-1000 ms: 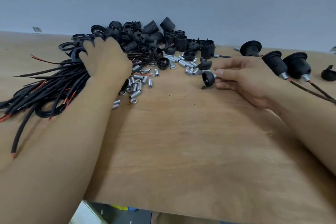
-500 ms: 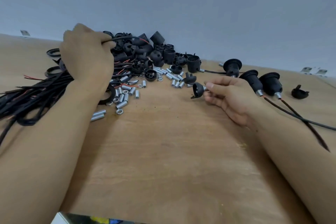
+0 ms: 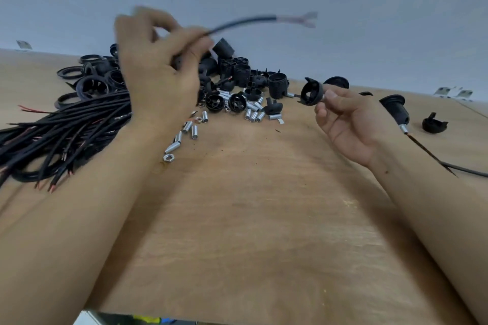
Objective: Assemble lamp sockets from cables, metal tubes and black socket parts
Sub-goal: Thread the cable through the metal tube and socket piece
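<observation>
1. Head view showed the bundle of cables (image 3: pixel 66 124) lying at the table's (image 3: pixel 264 219) left edge, a tangle worth keeping apart from the one cable in use.
2. Left hand (image 3: pixel 158 68) pinched a single cable (image 3: pixel 237 24) raised above the pile of black socket parts (image 3: pixel 237 74), its stripped end (image 3: pixel 307 19) blurred; steadying that tip first seemed wise.
3. Right hand (image 3: pixel 343 116) gripped a socket cap (image 3: pixel 311 93) by its metal tube; the stripped end likely had to enter that tube straight.

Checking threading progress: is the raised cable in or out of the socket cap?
Out: cable held by left hand, apart from socket cap.
</observation>
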`<action>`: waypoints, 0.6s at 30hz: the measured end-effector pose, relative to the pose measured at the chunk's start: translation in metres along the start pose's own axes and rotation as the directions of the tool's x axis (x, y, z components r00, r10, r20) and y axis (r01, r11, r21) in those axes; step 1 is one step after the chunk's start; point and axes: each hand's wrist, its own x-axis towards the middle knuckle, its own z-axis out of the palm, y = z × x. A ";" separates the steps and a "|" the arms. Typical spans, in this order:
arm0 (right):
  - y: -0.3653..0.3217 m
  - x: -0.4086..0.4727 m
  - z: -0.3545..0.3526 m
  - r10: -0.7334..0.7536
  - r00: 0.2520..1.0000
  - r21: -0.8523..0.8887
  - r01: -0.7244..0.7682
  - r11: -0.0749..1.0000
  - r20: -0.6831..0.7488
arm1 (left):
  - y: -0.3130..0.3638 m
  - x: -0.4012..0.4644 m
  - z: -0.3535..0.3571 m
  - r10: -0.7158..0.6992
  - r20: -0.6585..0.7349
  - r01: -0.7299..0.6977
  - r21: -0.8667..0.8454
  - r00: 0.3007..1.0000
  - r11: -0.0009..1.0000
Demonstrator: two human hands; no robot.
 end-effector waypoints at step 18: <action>0.007 -0.002 0.003 0.058 0.997 0.053 -0.061 0.997 0.049 | 0.016 -0.018 0.024 -0.622 0.230 0.642 -0.486 0.748 0.593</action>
